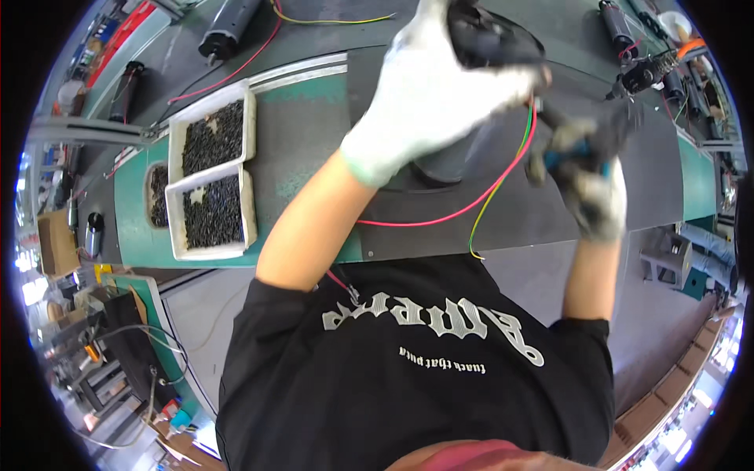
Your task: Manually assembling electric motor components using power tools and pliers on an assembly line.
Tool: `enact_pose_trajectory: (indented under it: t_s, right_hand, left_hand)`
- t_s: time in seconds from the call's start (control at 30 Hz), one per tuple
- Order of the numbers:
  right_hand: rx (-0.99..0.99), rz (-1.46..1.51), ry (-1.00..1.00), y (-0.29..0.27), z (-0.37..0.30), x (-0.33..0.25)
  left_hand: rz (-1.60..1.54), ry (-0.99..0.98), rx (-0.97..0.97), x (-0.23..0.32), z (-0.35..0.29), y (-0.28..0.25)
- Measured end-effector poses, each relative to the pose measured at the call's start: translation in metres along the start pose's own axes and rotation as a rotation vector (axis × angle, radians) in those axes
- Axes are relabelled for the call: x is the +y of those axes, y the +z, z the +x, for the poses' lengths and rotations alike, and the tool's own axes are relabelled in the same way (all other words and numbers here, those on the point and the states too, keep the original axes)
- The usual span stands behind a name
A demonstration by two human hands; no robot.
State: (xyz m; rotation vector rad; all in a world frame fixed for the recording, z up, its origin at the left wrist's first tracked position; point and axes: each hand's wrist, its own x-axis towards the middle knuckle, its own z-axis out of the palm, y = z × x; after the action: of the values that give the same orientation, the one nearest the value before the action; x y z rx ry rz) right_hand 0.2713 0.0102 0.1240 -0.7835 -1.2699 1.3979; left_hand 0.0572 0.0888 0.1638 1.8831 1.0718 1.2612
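My left hand point(428, 98), in a white glove, is closed round the black end of a motor-like cylinder point(495, 39) with the thumb pressed along its side. Part of a dark cylindrical body point(459, 157) shows below that hand. From beside the thumb, a red wire point(471, 213) and a yellow-green wire point(491, 200) hang down over the mat. To the right, my right hand point(589, 184), in a white glove with grey palm, is wrapped round a black and blue hand tool point(577, 153). Motion blurs this tool, so its exact kind is unclear.
Two white bins point(210, 177) of small black screw-like pieces stand on the green bench at left, beside a cutout with more. A black tool point(644, 77) with an orange end hangs at the right. Other motors point(230, 27) with wires lie along the far side.
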Motion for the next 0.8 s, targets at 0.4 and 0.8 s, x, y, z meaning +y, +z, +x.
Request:
enact_pose_trajectory:
  t_s: [0.4,0.8]
  right_hand:
    - [-0.333,-1.511,-0.120,0.053,0.039,-0.134]
    - [-0.295,-1.575,-0.459,0.137,0.079,-0.089]
  left_hand:
    - [-0.201,0.520,-0.142,-0.010,-0.025,-0.018]
    - [-0.095,0.762,-0.012,-0.033,-0.033,-0.007]
